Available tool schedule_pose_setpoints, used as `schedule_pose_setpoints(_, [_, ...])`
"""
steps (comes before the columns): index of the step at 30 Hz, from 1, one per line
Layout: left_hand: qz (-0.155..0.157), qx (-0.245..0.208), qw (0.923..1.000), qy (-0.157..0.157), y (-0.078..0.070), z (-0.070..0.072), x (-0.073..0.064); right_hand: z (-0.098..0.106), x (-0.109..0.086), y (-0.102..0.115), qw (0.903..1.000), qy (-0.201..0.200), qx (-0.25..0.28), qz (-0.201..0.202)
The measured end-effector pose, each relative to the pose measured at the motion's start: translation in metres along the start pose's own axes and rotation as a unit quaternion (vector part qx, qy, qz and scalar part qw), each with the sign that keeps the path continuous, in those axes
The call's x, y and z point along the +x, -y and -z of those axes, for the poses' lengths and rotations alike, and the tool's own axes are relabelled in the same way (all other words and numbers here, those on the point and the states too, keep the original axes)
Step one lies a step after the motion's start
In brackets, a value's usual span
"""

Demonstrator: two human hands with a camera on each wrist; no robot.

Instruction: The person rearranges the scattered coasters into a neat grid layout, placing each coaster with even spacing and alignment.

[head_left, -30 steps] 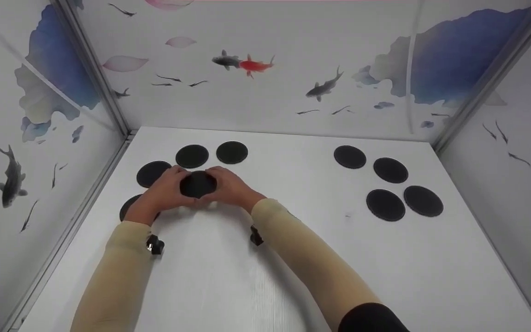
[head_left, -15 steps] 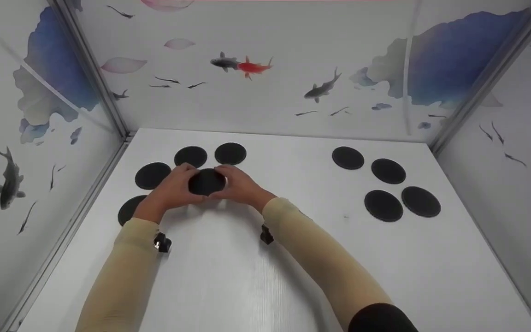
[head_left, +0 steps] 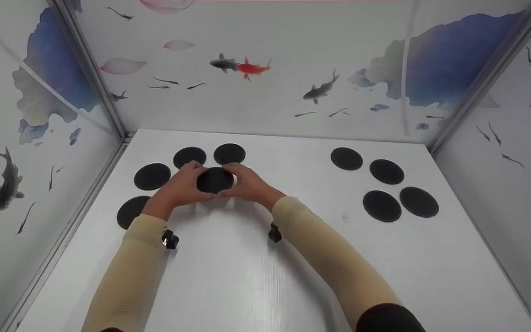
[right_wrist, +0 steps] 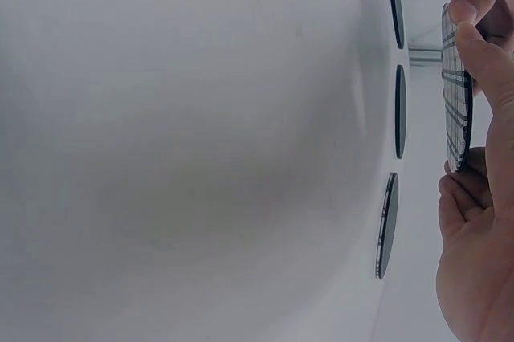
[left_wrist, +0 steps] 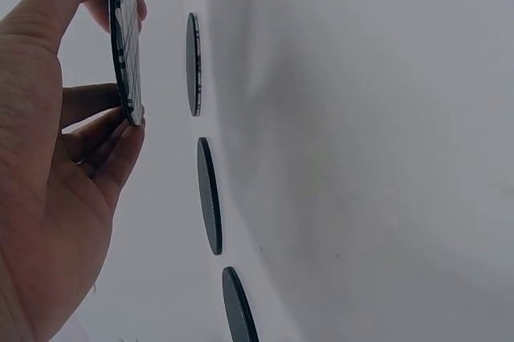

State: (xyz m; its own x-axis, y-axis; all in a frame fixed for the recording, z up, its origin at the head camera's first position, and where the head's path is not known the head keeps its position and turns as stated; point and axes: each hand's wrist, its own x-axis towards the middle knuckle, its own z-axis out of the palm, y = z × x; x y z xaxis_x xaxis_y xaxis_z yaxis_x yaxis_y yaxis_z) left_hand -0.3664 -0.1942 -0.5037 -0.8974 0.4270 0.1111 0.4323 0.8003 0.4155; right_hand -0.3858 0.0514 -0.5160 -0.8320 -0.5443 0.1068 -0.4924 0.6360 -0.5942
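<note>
Both hands hold one round black coaster [head_left: 215,180] raised above the white table. My left hand [head_left: 182,185] grips its left edge, and my right hand [head_left: 252,186] grips the right edge, thumbs in front and fingers behind. In the left wrist view, the coaster [left_wrist: 125,53] is seen nearly edge-on, with a pale patterned underside. The right wrist view shows that underside of the coaster [right_wrist: 455,93] as a white and dark plaid. Just behind the hands lie two black coasters, one at the back left [head_left: 190,157] and another beside it [head_left: 229,154].
Further left on the table [head_left: 228,276] lie a coaster [head_left: 152,176] and, nearer, another coaster [head_left: 132,212] partly behind the left wrist. Several more coasters lie at the right, among them a front one [head_left: 382,206]. Printed walls [head_left: 265,106] enclose the back and sides.
Both hands have moved to the right with the coaster held between them, and slightly toward the back. The coasters on the table stay where they were.
</note>
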Motion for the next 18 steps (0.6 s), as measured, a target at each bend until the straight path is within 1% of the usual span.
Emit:
schedule_pose_setpoints(6, [-0.01,0.004,0.9999,-0.006,-0.004,-0.002,0.008,0.007,-0.003,-0.005,0.9998,-0.011,0.012,0.008])
schedule_pose_setpoints(13, [-0.013,-0.017,0.9997,-0.006,-0.013,-0.007,0.017,0.016,-0.008,-0.016,0.9995,-0.011,0.031,0.002])
schedule_pose_setpoints(18, [-0.018,-0.008,0.9998,-0.008,-0.02,-0.009,0.024,0.022,-0.012,-0.024,0.9992,-0.017,0.035,0.0])
